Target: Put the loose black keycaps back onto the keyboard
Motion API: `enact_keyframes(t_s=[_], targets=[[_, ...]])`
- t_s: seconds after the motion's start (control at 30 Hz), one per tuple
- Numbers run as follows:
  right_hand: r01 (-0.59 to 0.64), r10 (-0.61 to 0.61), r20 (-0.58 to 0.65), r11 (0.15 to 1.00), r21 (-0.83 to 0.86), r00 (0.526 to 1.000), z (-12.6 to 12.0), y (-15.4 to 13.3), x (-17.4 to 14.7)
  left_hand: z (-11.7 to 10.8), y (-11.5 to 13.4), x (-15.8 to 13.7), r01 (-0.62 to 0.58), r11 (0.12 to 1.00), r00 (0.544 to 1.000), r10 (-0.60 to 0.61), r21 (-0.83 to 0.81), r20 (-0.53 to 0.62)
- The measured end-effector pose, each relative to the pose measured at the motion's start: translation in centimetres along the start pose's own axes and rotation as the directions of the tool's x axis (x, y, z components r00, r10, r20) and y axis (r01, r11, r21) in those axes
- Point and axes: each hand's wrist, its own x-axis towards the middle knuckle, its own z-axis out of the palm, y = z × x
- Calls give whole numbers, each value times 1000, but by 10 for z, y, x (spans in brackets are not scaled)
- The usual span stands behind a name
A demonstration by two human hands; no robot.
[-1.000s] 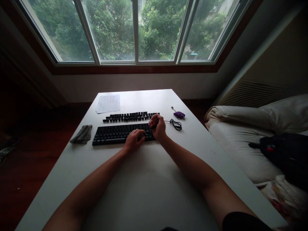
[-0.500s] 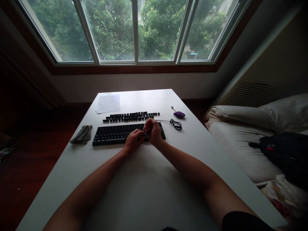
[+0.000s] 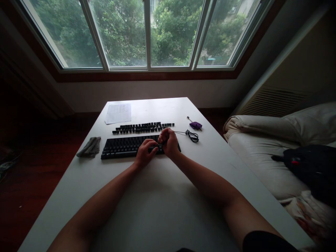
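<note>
A black keyboard (image 3: 122, 146) lies across the white table, with both hands over its right part. My left hand (image 3: 145, 153) rests at its front edge, the thumb apart from the bent fingers, and I see nothing held in it. Beside it, my right hand (image 3: 169, 142) is closed, fingers curled in a pinch. Something small and thin seems to show at its fingertips, too dark to name. The hands nearly meet, and they hide the keys under them. Behind the keyboard stand rows of loose black keycaps (image 3: 139, 128).
The keyboard's coiled cable (image 3: 192, 136) lies right of the hands, a purple object (image 3: 195, 125) behind it. A grey cloth (image 3: 90, 147) lies to the left, printed paper (image 3: 118, 113) at the far left. A sofa (image 3: 258, 154) flanks the white table (image 3: 157, 196).
My left hand's thumb has come away from its fingers and moved down slightly. My right hand has shifted a little to the right, still closed. The keycaps and keyboard stay in place.
</note>
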Motion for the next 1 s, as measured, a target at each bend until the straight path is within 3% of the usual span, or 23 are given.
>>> enact_keyframes(t_s=[0.17,0.3,0.37,0.47,0.6,0.7,0.83,1.0], targets=[[128,-138,-44,976,-179,989,-6,-8,9,-4,3,2,4,998,997,-9,-62,-80],[238,-239,40,906,-350,970,-12,-15,14,-4,-1,2,63,996,991,-70,-65,-115],[296,-274,116,828,-476,955,-17,-22,15,-3,-4,1,92,993,987,-101,-80,-123],[413,-303,282,619,-668,910,-26,-33,19,0,-9,1,115,985,982,-132,-129,-135],[520,-202,484,451,-726,851,-41,-34,28,2,-13,0,124,976,975,-154,-181,-160],[622,-92,630,322,-714,771,-53,-26,33,2,-13,0,115,977,975,-145,-180,-166],[685,-22,693,177,-707,721,-60,-15,36,1,-13,0,104,979,978,-133,-173,-163],[735,48,740,89,-672,671,-59,-5,33,3,-15,0,123,971,976,-155,-204,-151]])
